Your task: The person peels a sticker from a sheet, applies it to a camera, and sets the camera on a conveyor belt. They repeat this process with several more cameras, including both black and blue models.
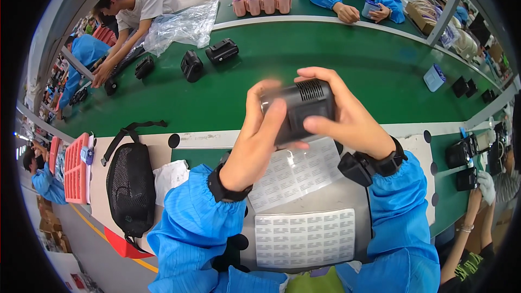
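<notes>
Between both hands, above the near edge of the green belt, is a black box-shaped device (pixel 298 96) with rounded edges and a slotted grille on top. My left hand (pixel 254 134) grips its left end, with the thumb across the near face. My right hand (pixel 355 121) wraps the right end, its thumb pressed on the near face and its fingers over the top. Some motion blur softens the device's left side. Below the hands lie two sheets of printed white labels, an upper tilted sheet (pixel 296 173) and a lower one (pixel 305 239).
Several similar black devices, one of them here (pixel 222 50), stand on the green belt (pixel 347 49). A blue-and-white block (pixel 434 77) sits at right. A black mesh pouch (pixel 130 190) lies beside my left arm. Co-workers sit across the belt and at both sides.
</notes>
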The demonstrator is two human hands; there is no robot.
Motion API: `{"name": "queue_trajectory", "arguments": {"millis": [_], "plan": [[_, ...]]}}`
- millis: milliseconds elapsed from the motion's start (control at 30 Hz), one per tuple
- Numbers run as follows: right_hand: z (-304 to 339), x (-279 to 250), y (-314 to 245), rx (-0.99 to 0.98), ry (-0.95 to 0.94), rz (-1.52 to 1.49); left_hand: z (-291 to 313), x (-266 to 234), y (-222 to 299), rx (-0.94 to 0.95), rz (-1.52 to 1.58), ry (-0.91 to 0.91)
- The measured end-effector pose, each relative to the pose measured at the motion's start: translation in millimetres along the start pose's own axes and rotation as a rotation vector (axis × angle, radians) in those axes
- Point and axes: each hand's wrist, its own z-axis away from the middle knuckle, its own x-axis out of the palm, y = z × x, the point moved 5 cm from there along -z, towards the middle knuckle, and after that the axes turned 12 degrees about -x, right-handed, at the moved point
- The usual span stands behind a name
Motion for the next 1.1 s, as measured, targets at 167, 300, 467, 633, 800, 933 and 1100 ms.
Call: {"name": "queue_trajectory", "arguments": {"millis": [167, 300, 467, 633, 800, 933, 1100], "plan": [[-3, -64, 42, 0.186, 0.106, 0.274, -12, -40, -26, 0.012, -0.839, -0.043], [17, -149, 103, 0.227, 0.422, 0.619, -3, -47, -65, -0.098, -1.504, -0.195], [21, -176, 101, -0.124, 0.615, 1.194, -12, -60, -69, -0.084, -1.314, -0.224], [-3, -63, 33, -0.008, -0.044, 0.682, -20, -52, -35, -0.025, -1.130, -0.113], [4, -8, 18, 0.308, -0.246, 0.757, -15, -44, -7, 0.180, -1.053, -0.017], [2, -17, 6, 0.237, -0.143, 0.666, -10, -40, 12, 0.175, -1.031, 0.024], [1, -14, 4, 0.160, -0.155, 0.708, -2, -40, 20, 0.200, -1.035, 0.148]]}}
